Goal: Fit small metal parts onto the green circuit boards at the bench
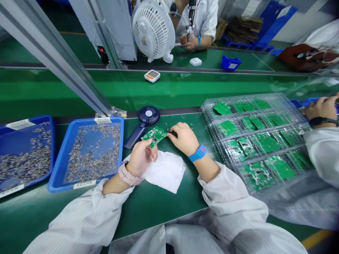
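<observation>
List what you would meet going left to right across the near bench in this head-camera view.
Blue plastic tray of metal parts → second blue plastic tray → green circuit board → bare right hand → clear plastic tray of green boards → co-worker's hand

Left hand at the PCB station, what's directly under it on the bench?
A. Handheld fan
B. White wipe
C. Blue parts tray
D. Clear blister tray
B. The white wipe lies on the green mat beneath the left hand, which holds the green circuit board.
</observation>
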